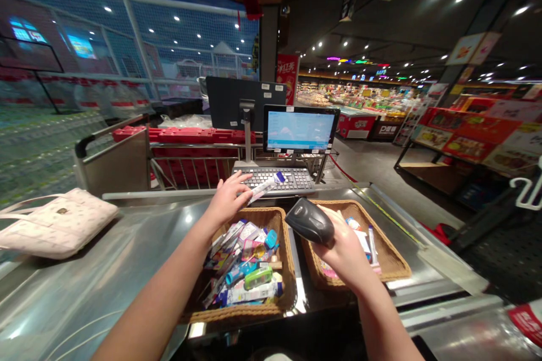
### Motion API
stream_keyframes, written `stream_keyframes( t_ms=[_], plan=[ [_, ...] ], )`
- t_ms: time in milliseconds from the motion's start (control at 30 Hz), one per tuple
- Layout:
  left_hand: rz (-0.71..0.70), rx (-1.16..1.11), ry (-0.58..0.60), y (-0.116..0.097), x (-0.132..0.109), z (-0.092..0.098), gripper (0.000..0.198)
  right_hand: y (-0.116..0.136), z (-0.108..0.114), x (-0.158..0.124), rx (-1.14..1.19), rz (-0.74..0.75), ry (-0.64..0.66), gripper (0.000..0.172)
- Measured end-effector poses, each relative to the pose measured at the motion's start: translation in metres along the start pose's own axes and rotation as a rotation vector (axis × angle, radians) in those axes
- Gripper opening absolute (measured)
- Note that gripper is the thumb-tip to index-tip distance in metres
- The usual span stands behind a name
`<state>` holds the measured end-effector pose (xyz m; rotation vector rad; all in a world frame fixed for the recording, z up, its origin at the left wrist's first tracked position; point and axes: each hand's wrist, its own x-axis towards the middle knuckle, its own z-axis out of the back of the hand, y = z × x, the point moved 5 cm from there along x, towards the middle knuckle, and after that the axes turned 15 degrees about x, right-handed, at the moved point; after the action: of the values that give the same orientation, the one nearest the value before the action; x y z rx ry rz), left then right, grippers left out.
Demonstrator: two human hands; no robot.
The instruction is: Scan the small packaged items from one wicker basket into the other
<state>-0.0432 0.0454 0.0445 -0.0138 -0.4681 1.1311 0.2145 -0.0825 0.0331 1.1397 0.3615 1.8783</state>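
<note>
My left hand [228, 198] is raised above the left wicker basket [283, 220] and pinches a slim white and blue packet [266, 186], held out toward the keyboard. My right hand [345, 248] is closed round a black handheld barcode scanner [310, 221], whose head points toward the packet. The left basket is full of several small colourful packets and tubes [245, 271]. The right wicker basket [392, 256] holds a few similar items, partly hidden behind my right hand.
Both baskets rest on a steel checkout counter [105, 271]. Behind them stand a keyboard [292, 178], a lit screen [300, 130] and a second monitor's back [241, 102]. A beige handbag [55, 224] lies at the left. Red shopping baskets [186, 136] and store shelves stand beyond.
</note>
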Motion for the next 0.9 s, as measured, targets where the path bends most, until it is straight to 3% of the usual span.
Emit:
stream_keyframes(
  t_ms=[633, 900],
  plan=[
    [-0.007, 0.000, 0.002, 0.005, -0.001, -0.004, 0.027, 0.012, 0.000, 0.001, -0.019, 0.050, 0.040, 0.043],
    [0.001, 0.012, 0.022, 0.007, -0.005, -0.007, 0.026, 0.009, -0.003, -0.002, 0.020, -0.007, 0.029, 0.045]
  ],
)
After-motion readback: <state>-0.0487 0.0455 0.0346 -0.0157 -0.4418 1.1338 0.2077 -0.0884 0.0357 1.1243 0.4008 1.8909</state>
